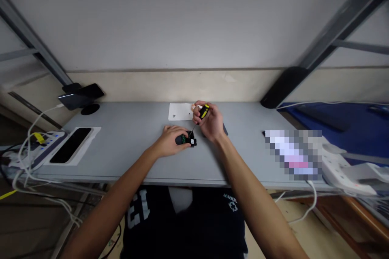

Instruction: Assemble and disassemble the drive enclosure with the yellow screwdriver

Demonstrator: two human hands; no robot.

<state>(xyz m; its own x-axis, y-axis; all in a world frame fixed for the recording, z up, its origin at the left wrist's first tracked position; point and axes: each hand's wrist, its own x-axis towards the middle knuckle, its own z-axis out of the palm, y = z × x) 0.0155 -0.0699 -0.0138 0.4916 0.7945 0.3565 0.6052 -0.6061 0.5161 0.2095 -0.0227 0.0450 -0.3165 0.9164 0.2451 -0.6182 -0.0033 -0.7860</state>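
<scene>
My left hand (172,141) holds a small opened black device (189,141) down on the grey desk. Bits of green circuit board and a white part show on the device; its exact kind I cannot make out. In my right hand (212,121) is a screwdriver (204,111) with a black and yellow handle, fingers wrapped round it. Its thin shaft slants down and left, with the tip at the device. Behind both hands lies a white sheet of paper (180,111) bearing several tiny dark pieces, probably screws. A dark flat thing (225,129) is partly hidden behind my right wrist.
At the left are a phone (71,145) on white paper, a phone on a stand (82,96) and a power strip (50,149) with tangled cables. On the right stand a black cylinder (284,87), a blurred-out screen (291,156) and a white power strip (343,170).
</scene>
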